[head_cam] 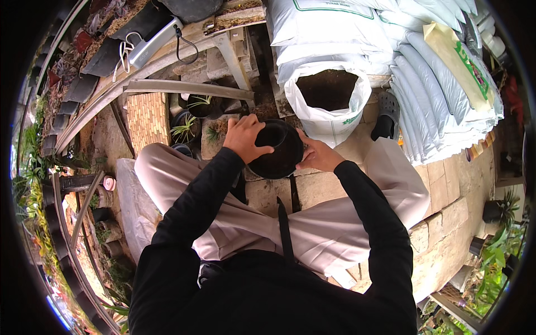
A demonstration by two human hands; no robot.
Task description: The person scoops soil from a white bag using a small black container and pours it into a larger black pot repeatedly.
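Observation:
Between my knees I hold a black plastic plant pot (pixel 281 161) with both hands. My left hand (pixel 246 137) grips its left rim, with the thumb reaching over the opening. The fingers of my right hand (pixel 317 153) press against its right side. A rounded dark shape shows inside the pot, too dark to tell what it is. Just beyond, an open white sack (pixel 324 125) with a rolled-down rim stands upright, dark potting soil (pixel 328 90) inside it.
Filled white sacks (pixel 331 29) are stacked behind the open one, and more (pixel 435 92) lie to the right. Small potted spider plants (pixel 184 129) stand at left beneath a metal-framed bench (pixel 188 88). A grey clog (pixel 388 114) is on my right foot, over stone paving (pixel 444 209).

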